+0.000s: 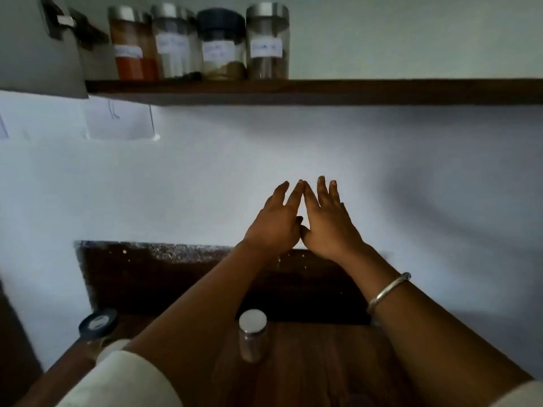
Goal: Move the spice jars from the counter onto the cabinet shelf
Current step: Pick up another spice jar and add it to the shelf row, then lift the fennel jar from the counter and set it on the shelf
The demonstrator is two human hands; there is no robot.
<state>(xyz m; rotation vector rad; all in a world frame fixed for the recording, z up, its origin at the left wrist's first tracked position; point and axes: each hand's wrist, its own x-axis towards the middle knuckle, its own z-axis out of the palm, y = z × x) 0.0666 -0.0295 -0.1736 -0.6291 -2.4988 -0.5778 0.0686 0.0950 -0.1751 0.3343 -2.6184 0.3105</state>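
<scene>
My left hand [276,221] and my right hand [327,223] are raised side by side before the white wall, fingers straight, fingertips touching, holding nothing. Below them on the wooden counter [323,362] stands a small clear jar with a silver lid [252,336]. A black-lidded jar [98,327] stands at the counter's left edge, partly hidden by my left sleeve. Up on the dark shelf [323,91] several labelled jars stand in a row: a red-spice jar [132,44], a white-filled jar [173,42], a black-lidded jar [221,45] and a silver-lidded jar [268,42].
An open cabinet door [38,45] with a hinge hangs at the upper left. The shelf runs on to the right of the jars with bare board. A dark speckled backsplash [164,274] rises behind the counter. Papers [117,118] are stuck on the wall under the shelf.
</scene>
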